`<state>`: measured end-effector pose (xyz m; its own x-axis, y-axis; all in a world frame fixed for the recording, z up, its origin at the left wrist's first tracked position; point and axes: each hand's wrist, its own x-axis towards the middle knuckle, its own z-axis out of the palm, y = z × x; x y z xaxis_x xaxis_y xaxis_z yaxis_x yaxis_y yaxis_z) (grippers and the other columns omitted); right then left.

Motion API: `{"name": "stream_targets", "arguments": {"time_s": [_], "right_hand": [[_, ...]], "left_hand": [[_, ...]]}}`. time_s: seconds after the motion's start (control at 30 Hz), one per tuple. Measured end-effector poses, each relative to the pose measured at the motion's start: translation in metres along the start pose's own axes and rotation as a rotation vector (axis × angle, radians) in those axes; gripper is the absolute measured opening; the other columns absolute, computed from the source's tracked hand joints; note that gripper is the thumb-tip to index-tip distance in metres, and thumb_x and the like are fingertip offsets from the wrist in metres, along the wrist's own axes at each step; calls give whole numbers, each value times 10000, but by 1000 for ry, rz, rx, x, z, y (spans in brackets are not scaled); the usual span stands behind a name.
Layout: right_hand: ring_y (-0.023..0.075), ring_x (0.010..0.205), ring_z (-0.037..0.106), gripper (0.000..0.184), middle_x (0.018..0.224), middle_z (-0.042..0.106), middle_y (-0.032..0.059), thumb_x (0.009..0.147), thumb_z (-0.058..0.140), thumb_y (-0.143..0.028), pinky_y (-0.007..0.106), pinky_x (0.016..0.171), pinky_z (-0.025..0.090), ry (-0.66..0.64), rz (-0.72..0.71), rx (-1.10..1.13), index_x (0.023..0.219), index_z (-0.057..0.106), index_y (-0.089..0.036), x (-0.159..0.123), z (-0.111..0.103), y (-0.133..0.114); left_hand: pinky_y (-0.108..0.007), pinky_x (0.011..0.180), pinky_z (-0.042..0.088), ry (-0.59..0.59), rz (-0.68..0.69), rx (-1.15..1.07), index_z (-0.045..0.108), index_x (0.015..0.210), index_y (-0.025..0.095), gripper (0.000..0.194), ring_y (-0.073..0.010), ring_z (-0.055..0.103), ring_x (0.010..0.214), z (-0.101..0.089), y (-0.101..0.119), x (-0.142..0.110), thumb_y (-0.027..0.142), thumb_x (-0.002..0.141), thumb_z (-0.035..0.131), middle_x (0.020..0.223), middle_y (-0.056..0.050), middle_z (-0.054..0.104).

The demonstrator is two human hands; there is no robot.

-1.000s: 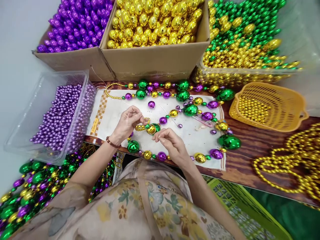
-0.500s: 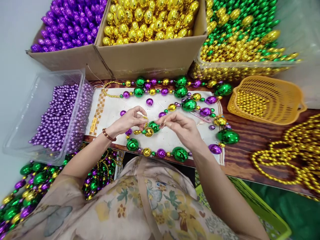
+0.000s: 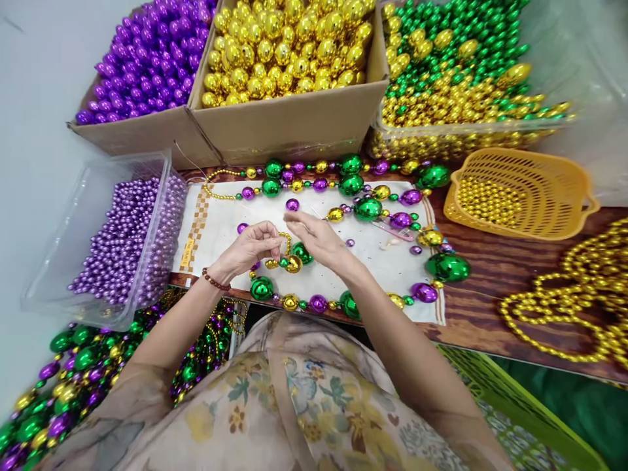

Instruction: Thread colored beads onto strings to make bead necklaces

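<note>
One flowered garment (image 3: 294,405), bottom of frame. One left hand (image 3: 251,247), center, pinched narrow on one bead string (image 3: 294,263), looped mid-frame. One right hand (image 3: 322,242), just beside, fingers extended; whether holding anything, cannot tell. One white towel (image 3: 220,216), beneath. One orange basket (image 3: 554,196), right. One cardboard box (image 3: 289,124) of gold beads (image 3: 289,52), top center.

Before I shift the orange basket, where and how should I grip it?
Likely by the looped handle at the right end of the orange basket, from above right: it juts outward, while the gold beads inside lie toward the left end.
</note>
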<state>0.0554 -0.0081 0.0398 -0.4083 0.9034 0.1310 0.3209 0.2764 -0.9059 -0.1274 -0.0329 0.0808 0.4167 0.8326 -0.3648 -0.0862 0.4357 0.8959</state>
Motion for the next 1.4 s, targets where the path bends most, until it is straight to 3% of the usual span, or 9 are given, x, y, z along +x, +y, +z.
{"name": "stream_targets", "arguments": {"time_s": [0.1,0.2,0.4,0.67,0.8,0.97,1.13,1.27,1.4], "right_hand": [[180,875,669,252,930,746,43,985,516,-338,320,812,489,-109,-73,127,972,730,-207,-21,-7,-2],[160,734,629,273,752,709,22,978,541,-308,313,758,449,-18,-118,31,810,730,-206,-35,-13,-12],[164,751,629,236,813,715,39,970,547,-262,291,685,423,-59,-139,-110,853,746,-215,-53,-17,-31],[83,462,489,254,658,602,-19,920,548,-353,225,456,411,-89,224,384,972,711,-167,-34,-4,-19],[65,451,430,252,608,566,-34,883,584,-356,201,420,352,-91,277,457,961,722,-159,-25,3,-15],[63,475,395,282,663,611,-20,825,630,-428,216,435,307,-88,296,557,887,708,-164,-19,9,-14],[103,586,457,192,677,584,-9,807,605,-351,241,549,351,9,261,428,772,675,-175,-15,8,-13],[159,736,543,93,830,625,35,775,622,-266,291,672,425,217,209,213,743,671,-194,-35,-12,-8],[234,1008,622,135,1025,666,64,795,671,-326,392,892,486,231,118,599,733,628,-213,-66,-20,-9]], "left_hand": [[-217,600,511,3,-7,-12,540,788,161,387,-85,628,554,-2,2,-2,370,731,861,604,39,640],[-223,646,532,-3,-44,-5,554,782,150,378,-104,679,638,-3,6,-4,346,717,870,676,10,682],[-209,634,498,-32,-4,90,588,735,139,315,-91,652,690,-9,11,-5,262,695,875,748,-22,697],[-202,675,535,33,241,251,562,738,154,299,-87,635,731,-6,4,-5,288,746,830,794,-14,674],[-196,605,549,127,410,337,542,754,162,279,-83,630,681,-3,-6,-4,312,818,769,810,-6,643],[-172,552,530,251,578,415,563,764,163,226,-55,601,606,3,-22,0,288,870,718,831,-11,651],[-175,545,534,332,665,380,588,759,164,190,-50,607,591,7,-29,2,250,863,722,849,-12,661],[-185,541,542,364,571,247,575,763,166,219,-54,628,577,0,-28,0,263,818,763,869,-10,673],[-201,593,558,346,396,59,554,794,172,297,-81,668,655,-8,-29,-3,324,780,809,879,-12,699]]}}
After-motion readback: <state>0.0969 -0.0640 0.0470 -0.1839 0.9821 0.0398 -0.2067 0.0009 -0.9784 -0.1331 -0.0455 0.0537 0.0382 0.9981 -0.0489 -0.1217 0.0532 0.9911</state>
